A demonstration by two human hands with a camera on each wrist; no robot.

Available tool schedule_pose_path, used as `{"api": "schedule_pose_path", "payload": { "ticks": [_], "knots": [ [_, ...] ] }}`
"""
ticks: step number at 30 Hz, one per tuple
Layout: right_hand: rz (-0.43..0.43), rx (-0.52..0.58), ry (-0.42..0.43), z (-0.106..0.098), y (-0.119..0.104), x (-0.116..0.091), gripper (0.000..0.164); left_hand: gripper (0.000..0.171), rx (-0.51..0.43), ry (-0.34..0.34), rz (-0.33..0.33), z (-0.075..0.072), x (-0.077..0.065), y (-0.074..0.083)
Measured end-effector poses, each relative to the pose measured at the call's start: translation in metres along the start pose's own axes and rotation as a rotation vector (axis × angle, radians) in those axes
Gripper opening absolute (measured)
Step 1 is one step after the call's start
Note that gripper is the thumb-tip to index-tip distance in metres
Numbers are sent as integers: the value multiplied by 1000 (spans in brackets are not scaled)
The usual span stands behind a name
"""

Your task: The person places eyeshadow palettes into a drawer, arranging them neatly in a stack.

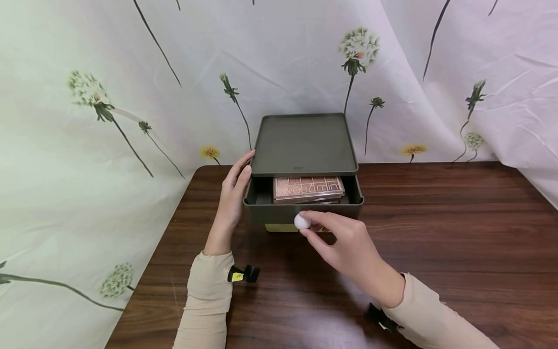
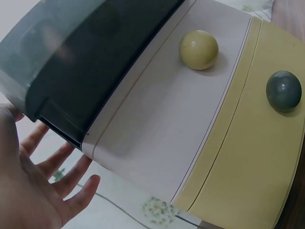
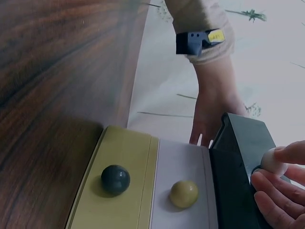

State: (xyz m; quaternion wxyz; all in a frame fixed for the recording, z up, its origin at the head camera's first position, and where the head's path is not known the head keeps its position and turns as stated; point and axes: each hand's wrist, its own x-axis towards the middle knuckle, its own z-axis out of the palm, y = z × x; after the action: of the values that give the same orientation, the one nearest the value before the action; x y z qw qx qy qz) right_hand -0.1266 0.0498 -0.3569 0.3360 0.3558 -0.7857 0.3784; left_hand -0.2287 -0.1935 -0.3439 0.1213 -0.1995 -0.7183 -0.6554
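Note:
A small desktop drawer unit [image 1: 305, 145] with a dark green top stands against the fabric. Its top drawer [image 1: 279, 213] is pulled partly out. Inside lie stacked makeup palettes [image 1: 307, 189] with pinkish lids and printed lettering. My right hand [image 1: 348, 242] pinches the drawer's round white knob [image 1: 302, 221] between thumb and fingers. Against the unit's left side rests my left hand [image 1: 231, 194], fingers spread and nearly straight in the left wrist view. Below, the white middle drawer [image 2: 147, 109] has a yellow knob [image 2: 198, 49]; the yellow bottom drawer [image 2: 248, 152] has a dark green knob [image 2: 283, 91].
The unit sits near the back edge of a brown wood-grain table [image 1: 444, 242]. White fabric [image 1: 296, 58] printed with dandelions hangs behind and along the left side. A black wrist mount [image 1: 244, 274] juts from the left sleeve, another [image 1: 380, 317] from the right.

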Motion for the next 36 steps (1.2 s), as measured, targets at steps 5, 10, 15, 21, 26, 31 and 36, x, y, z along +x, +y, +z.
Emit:
{"api": "schedule_pose_path", "payload": {
  "ticks": [5, 10, 15, 21, 26, 31, 36],
  "knots": [
    [-1, -6, 8, 2, 9, 5, 37, 45, 20, -4, -8, -1, 0, 0],
    [-38, -19, 40, 7, 19, 9, 36, 44, 39, 6, -17, -1, 0, 0],
    [-67, -47, 70, 12, 29, 14, 37, 44, 32, 6, -6, -1, 1, 0],
    [-76, -43, 90, 16, 38, 19, 36, 45, 33, 5, 6, -1, 2, -2],
    [-66, -46, 102, 17, 44, 22, 35, 44, 33, 15, 2, 0, 1, -1],
    [-54, -54, 107, 19, 47, 25, 33, 44, 28, 27, -18, 1, 2, 0],
    [-37, -43, 116, 23, 50, 26, 32, 44, 32, 32, -22, 1, 2, 0]
  ]
}}
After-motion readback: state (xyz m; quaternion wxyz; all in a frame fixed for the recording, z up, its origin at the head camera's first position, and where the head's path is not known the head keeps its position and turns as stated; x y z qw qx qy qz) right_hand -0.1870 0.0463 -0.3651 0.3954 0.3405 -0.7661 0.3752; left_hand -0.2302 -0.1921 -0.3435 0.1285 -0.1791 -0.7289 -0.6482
